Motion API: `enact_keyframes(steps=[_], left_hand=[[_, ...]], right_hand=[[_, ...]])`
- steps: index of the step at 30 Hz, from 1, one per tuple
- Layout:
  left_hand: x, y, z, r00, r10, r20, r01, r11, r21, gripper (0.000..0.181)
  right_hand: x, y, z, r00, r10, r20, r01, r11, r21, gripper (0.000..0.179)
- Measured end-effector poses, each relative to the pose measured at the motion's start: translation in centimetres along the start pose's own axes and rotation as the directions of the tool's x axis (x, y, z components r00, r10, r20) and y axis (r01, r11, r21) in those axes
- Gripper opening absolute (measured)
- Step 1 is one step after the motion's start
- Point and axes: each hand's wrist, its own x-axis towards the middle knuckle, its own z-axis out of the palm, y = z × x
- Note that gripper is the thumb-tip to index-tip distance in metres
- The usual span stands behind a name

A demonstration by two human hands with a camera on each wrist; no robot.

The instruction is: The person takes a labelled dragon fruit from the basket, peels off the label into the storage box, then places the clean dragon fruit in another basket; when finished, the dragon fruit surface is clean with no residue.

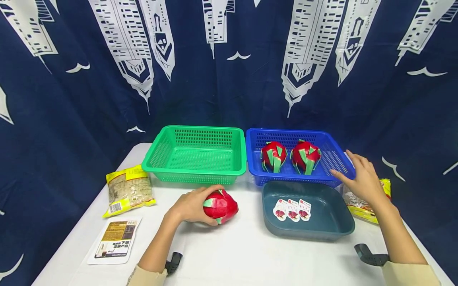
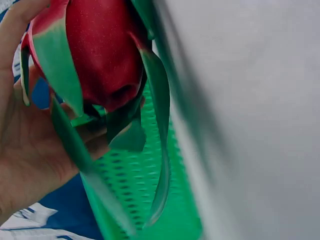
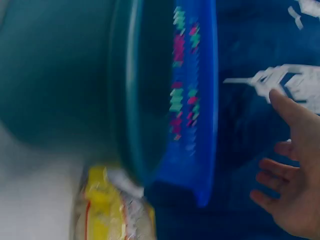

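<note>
My left hand (image 1: 195,204) grips a red dragon fruit (image 1: 222,206) with green leaf flaps, on or just above the white table in front of the green basket (image 1: 200,173). In the left wrist view the fruit (image 2: 102,50) fills the upper left, its green flaps hanging free. At the right, my right hand (image 1: 363,180) is by the blue basket's (image 1: 336,151) right end, thumb apart from the fingers and nothing held. Whether it touches the rim I cannot tell. Two more dragon fruits (image 1: 273,155) sit side by side inside the blue basket.
In front of the blue basket stands a dark teal tray (image 1: 322,230) with three dragon-fruit cards (image 1: 292,210). Yellow-and-clear packets lie at left (image 1: 130,190) and right, the right packet (image 1: 368,212) partly behind my arm. A flat white pouch (image 1: 114,240) lies front left. A curtain (image 1: 222,91) hangs behind.
</note>
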Motion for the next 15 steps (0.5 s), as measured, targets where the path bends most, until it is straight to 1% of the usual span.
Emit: enact_keyframes(steps=[2,4,7,9,11,13,15], left_hand=[[0.2,0.9,-0.7,0.999,0.031,-0.033,-0.030,0.999,0.031,0.092],[0.6,2.2,-1.7,0.995,0.071,-0.074,-0.068,0.997,0.040,0.092],[2.0,4.6,-3.6,0.981,0.141,-0.136,-0.143,0.990,-0.009,0.094],[3.5,6.2,-4.7,0.965,0.192,-0.180,-0.204,0.978,-0.051,0.095],[5.5,7.8,-5.3,0.942,0.236,-0.239,-0.263,0.961,-0.086,0.096],[7.8,9.3,-5.5,0.916,0.262,-0.304,-0.308,0.945,-0.112,0.096],[10.2,10.8,-5.2,0.893,0.262,-0.365,-0.329,0.935,-0.133,0.095]], right_hand=[[0.5,1.4,0.4,0.998,0.017,0.067,-0.016,0.999,-0.028,0.086],[0.9,2.7,1.0,0.992,0.016,0.127,-0.009,0.998,-0.059,0.088],[1.3,3.9,1.9,0.977,0.035,0.212,-0.017,0.996,-0.088,0.090],[1.4,4.5,2.3,0.963,0.061,0.262,-0.036,0.994,-0.099,0.093],[1.5,4.7,2.6,0.952,0.087,0.293,-0.060,0.993,-0.100,0.095],[1.4,4.9,2.7,0.946,0.103,0.306,-0.077,0.992,-0.096,0.096],[1.2,5.0,2.8,0.947,0.114,0.299,-0.090,0.992,-0.092,0.096]])
